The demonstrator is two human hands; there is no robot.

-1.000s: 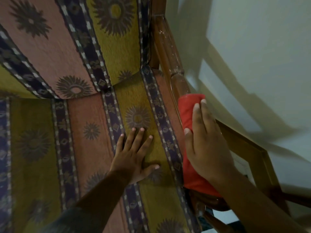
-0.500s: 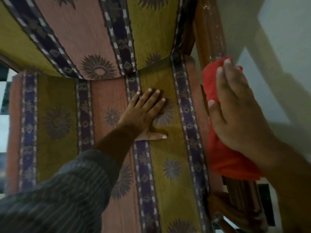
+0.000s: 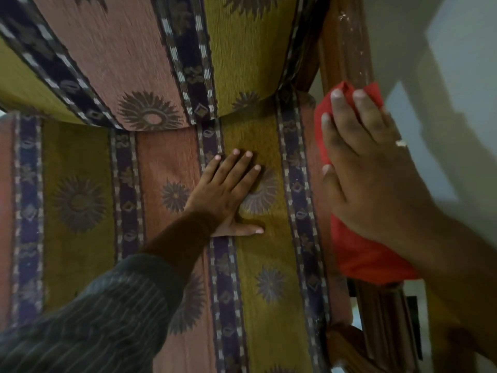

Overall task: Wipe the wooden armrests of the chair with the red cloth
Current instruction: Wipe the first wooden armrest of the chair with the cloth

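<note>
My right hand (image 3: 368, 168) presses flat on the red cloth (image 3: 360, 254), which is draped over the chair's right wooden armrest (image 3: 347, 44). The fingertips reach the cloth's far end, near the backrest. Bare, dusty wood shows beyond the cloth, and more armrest (image 3: 384, 319) shows below it. My left hand (image 3: 228, 195) lies flat with spread fingers on the striped seat cushion (image 3: 80, 200), holding nothing. The cloth hides the middle stretch of the armrest.
The patterned backrest cushion (image 3: 129, 63) rises at the top. A pale wall (image 3: 441, 76) stands close to the right of the armrest. The chair's lower wooden frame (image 3: 347, 345) shows at the bottom right.
My right hand has slid the red cloth along the armrest toward the backrest. My left hand has stayed flat on the seat. The view has shifted right and closer.
</note>
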